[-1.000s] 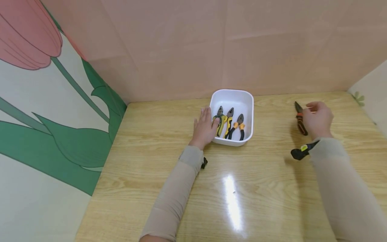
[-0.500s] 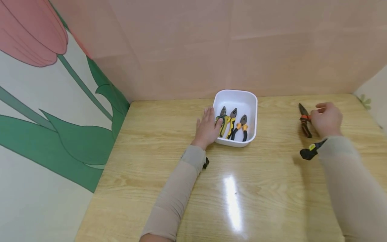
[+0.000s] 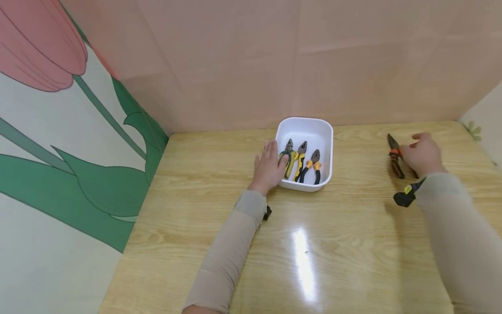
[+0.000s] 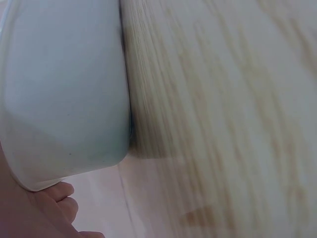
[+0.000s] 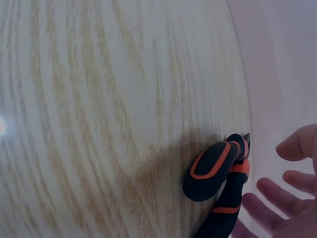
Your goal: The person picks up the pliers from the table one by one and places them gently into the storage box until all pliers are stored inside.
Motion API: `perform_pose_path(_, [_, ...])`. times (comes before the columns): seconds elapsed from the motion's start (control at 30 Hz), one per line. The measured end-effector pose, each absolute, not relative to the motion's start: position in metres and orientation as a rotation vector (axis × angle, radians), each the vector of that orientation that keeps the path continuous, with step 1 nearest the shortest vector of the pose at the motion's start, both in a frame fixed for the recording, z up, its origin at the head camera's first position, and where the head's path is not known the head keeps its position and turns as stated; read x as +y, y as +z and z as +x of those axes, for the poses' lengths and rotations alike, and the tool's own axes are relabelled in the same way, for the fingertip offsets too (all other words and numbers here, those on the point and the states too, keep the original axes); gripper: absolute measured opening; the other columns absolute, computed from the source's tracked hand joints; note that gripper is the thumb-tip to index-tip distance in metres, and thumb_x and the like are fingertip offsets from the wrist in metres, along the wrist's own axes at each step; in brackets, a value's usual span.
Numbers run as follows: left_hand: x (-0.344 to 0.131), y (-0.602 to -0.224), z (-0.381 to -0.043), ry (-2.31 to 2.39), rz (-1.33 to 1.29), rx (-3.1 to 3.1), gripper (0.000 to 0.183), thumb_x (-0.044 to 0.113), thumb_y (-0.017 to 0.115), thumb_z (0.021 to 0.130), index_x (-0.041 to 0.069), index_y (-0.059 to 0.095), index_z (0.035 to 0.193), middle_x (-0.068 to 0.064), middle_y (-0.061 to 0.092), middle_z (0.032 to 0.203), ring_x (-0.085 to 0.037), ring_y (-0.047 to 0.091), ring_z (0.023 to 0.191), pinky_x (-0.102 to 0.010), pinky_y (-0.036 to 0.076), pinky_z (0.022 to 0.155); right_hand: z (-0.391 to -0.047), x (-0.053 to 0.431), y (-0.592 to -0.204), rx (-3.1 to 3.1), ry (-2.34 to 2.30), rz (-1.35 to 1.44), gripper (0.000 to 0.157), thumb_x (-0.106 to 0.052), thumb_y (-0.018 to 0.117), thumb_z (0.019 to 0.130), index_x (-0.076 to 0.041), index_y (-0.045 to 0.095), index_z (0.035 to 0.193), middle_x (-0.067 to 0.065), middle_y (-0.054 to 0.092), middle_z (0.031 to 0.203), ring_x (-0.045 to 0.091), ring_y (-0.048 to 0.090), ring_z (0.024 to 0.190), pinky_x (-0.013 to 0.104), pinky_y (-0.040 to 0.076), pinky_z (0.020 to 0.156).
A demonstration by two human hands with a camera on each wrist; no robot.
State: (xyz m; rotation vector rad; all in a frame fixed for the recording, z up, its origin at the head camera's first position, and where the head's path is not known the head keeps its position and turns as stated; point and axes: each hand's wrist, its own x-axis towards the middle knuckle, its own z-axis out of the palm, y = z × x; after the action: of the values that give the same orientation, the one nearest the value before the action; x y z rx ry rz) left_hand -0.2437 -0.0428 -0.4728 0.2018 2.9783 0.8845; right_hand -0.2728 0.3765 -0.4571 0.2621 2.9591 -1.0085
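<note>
My left hand rests at the left rim of a white plastic box, its fingers straight and the thumb over the edge. The left wrist view shows the box's outer wall and several fingertips beyond its corner. Inside lie green-yellow pliers, yellow-black pliers and orange-black pliers. At the far right, my right hand is beside red-black pliers, whose handles are spread. In the right wrist view its fingers look loosely extended beside the handles.
The box and the red-black pliers stand on a wood-grain table. A pinkish wall covering rises right behind its back edge. A wall with a tulip picture borders the left side. Black cameras are strapped under both wrists.
My right hand has shifted slightly right, away from the red-black pliers, and their second handle has come into sight. The left hand stays at the box. The head view has turned slightly.
</note>
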Motion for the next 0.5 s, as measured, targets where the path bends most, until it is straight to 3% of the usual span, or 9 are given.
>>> perform_pose_path(0.27, [-0.0429, -0.4752, -0.2437, 0.899, 0.204, 2.987, 0.069, 0.047, 0.030, 0.110, 0.009, 0.009, 0.163, -0.006, 0.011, 0.170, -0.021, 0.004, 0.157, -0.055, 0.006, 0.125, -0.2732, 0.3804, -0.4582, 2.920, -0.867, 0.154, 0.068, -0.027, 0.042, 0.103, 0.026, 0.022, 0.141, 0.048, 0.041, 0.123, 0.062, 0.046, 0.108, 0.069, 0.042, 0.088])
perform_pose_path(0.5, [-0.0434, -0.4754, -0.2430, 0.908, 0.226, 2.996, 0.069, 0.045, 0.031, 0.110, 0.007, 0.011, 0.163, -0.008, 0.013, 0.170, -0.023, 0.005, 0.157, -0.057, 0.008, 0.124, -0.2700, 0.3831, -0.4580, 2.918, -0.783, 0.105, 0.066, -0.016, 0.049, 0.095, 0.028, 0.025, 0.138, 0.047, 0.045, 0.119, 0.062, 0.048, 0.105, 0.069, 0.043, 0.086])
